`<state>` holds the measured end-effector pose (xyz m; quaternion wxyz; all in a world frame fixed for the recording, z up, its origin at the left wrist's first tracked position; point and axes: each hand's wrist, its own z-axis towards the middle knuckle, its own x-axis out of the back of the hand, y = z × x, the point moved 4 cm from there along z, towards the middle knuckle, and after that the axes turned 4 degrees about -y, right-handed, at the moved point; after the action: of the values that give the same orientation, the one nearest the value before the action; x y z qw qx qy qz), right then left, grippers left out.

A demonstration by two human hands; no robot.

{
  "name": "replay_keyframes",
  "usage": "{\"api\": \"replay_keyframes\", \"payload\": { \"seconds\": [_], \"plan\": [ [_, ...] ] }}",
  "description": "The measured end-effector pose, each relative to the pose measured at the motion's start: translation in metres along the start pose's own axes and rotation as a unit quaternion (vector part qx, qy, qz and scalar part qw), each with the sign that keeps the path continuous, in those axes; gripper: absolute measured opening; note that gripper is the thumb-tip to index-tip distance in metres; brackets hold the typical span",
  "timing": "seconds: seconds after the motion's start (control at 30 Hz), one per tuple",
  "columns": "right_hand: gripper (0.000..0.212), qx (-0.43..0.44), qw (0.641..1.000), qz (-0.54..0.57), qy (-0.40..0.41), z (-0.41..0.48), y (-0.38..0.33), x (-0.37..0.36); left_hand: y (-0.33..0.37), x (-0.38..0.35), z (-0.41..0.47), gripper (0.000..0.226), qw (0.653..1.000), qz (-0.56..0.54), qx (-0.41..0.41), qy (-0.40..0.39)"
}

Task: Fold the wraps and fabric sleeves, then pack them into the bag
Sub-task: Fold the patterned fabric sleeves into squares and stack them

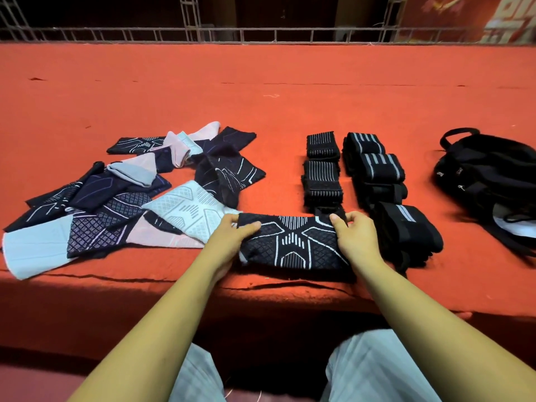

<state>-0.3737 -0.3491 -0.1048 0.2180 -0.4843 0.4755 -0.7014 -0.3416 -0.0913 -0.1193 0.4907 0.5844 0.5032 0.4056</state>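
At the near edge of the red felt-covered table (261, 97), we see a black knitted fabric sleeve (293, 245) with a white geometric pattern, lying flat with its length running left to right. Our left hand (232, 236) grips the left end of this sleeve, thumb on top and fingers curled at its far corner. Our right hand (356, 233) pinches the right end in the same way, thumb on the upper face. The sleeve thus spans the gap between the two hands, touching both.

To the left lies a loose heap of unfolded sleeves (116, 198) in dark navy, pale blue and pink, its nearest pale piece just beside the left hand. Beyond the right hand stand two rows of folded black wraps: a narrow row with fine white stripes (322, 175) and a bulkier row with broad grey bands (377, 169). A black fabric bag (487, 175) with a top handle sits at the far right, apart from the rows. A metal lattice rail (261, 33) borders the far side of the table.
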Motion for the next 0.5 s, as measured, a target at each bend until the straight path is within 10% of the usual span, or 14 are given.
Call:
{"api": "replay_keyframes", "payload": {
  "seconds": [0.13,0.5],
  "plan": [
    [0.018,0.009,0.999,-0.039,-0.007,0.004,0.003,-0.005,0.000,-0.003,-0.012,0.073,0.984,0.027,-0.009,-0.179],
    [0.021,0.146,0.906,-0.394,0.041,-0.009,-0.004,-0.011,-0.008,0.004,-0.011,0.051,0.976,0.144,-0.030,-0.159]
  ]
}}
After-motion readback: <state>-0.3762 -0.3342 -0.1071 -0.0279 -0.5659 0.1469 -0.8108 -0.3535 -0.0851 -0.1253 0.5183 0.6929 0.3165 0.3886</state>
